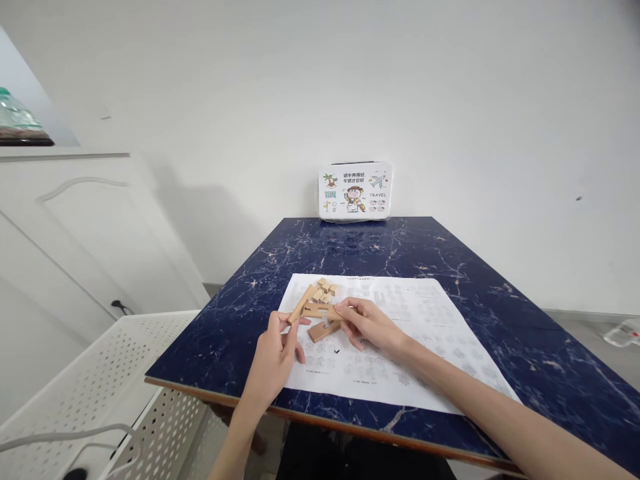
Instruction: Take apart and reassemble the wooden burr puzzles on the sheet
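Several notched wooden puzzle bars lie on a white printed sheet (400, 347) on the table. My left hand (277, 353) pinches the near end of a long wooden bar (300, 308) that slants up and to the right. My right hand (367, 323) is closed on a notched wooden piece (320, 311) lying across the middle. Another flat wooden piece (323, 329) rests just below it on the sheet. A small cluster of wooden blocks (325, 288) sits just beyond the hands.
The dark blue marbled table (500, 293) stands against a white wall. A white box with cartoon travel pictures (355, 191) leans at its far edge. A white perforated rack (100, 373) stands left of the table, with a white cabinet behind it.
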Tool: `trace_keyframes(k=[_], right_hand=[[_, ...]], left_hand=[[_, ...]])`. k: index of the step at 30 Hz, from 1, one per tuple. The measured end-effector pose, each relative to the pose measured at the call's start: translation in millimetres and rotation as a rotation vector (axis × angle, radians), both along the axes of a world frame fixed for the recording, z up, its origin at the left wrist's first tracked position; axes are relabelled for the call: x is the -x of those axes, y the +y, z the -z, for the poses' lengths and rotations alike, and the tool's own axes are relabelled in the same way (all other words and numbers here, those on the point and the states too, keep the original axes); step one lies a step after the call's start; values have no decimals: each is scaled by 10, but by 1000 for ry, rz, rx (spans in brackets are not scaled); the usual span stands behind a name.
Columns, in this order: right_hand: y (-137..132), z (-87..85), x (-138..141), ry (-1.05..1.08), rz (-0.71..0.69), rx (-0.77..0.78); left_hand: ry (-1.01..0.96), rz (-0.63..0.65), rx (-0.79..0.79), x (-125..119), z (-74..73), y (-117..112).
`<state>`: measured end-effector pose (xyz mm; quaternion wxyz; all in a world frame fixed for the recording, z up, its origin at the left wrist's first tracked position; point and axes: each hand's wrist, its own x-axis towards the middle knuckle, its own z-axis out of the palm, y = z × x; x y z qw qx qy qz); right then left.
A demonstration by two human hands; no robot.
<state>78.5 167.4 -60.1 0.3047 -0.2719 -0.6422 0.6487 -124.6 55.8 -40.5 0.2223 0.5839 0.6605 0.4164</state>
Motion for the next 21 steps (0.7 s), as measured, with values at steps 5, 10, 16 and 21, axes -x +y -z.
trace_keyframes(k=[5,10,16,21], right_hand=[[4,8,10,-1,7,12],[12,38,14,5,8,3],[-2,15,12,4,33,18],[-12,-13,17,0,51,32]], left_hand=[[-16,8,-14,-12,-17,5],[-19,-5,-8,0,6,7],[-36,-14,-23,0,6,6],[0,-2,-10,-7,10,4]])
